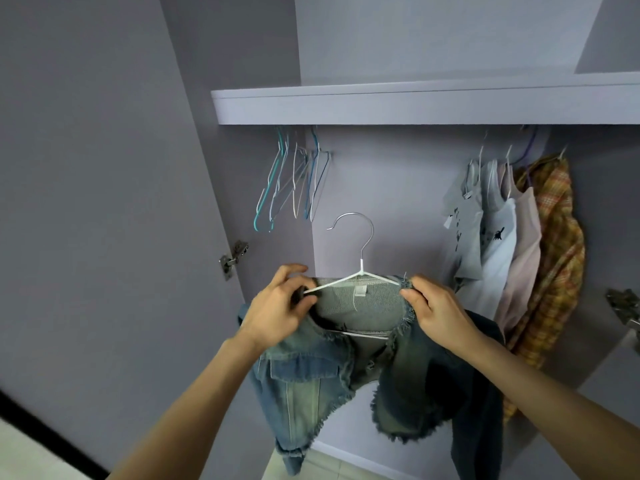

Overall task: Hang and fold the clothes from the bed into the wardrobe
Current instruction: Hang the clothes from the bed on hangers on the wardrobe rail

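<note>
Lilac-grey walls (86, 168), a pale shelf (415, 105), light tiled floor (332, 465).

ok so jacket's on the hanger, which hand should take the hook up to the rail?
Probably the left hand: it already pinches the white hanger at its arm. The right hand pinches only the denim jacket collar, so it can steady the cloth. The gap between empty hangers and hung clothes lies straight above.

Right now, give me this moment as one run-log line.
stage: fitting jacket on hanger | left hand: pinches hanger arm | right hand: holds collar | hanger: not hung | wardrobe: open
</note>
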A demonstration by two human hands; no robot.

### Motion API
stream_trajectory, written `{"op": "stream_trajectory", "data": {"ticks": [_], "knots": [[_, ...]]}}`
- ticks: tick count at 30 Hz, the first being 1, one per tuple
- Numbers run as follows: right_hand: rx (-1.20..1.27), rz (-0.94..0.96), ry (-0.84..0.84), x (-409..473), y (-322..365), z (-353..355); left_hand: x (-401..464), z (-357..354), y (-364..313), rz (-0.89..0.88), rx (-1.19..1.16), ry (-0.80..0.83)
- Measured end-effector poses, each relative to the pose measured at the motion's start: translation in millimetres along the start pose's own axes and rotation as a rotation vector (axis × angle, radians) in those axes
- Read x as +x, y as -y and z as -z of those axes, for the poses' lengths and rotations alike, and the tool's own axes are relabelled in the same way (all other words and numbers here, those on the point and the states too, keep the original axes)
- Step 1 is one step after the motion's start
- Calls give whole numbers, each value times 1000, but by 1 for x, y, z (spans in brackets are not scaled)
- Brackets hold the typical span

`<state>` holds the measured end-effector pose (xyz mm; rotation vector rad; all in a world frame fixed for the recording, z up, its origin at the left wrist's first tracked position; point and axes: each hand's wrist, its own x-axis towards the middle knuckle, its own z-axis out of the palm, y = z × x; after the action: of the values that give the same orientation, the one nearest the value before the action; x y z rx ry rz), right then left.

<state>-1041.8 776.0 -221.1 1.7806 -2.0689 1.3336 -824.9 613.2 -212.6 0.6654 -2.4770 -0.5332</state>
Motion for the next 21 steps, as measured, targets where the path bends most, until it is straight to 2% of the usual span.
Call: {"op": "stream_trajectory", "data": {"ticks": [3,7,9,11,13,19,21], "knots": [[-14,-14,35,5,9,-1,10,-7,-20,-93,14,-43],[-90,-3,169,12,18,10,18,-5,-26,-5,-123,-170],[-232,1,244,12,13,19,22,0,-20,37,-142,-231],[-408,-19,255,6,-3,27,26,6,-12,64,-150,-295],[-455,-84,259,-1,-23,32,30,10,-4,82,-142,-336],[-434,-108,246,-12,-38,33,45,2,0,15,-143,-268],[-483,-18,201,-14,-34,35,53,-3,0,9,-171,-215]]}}
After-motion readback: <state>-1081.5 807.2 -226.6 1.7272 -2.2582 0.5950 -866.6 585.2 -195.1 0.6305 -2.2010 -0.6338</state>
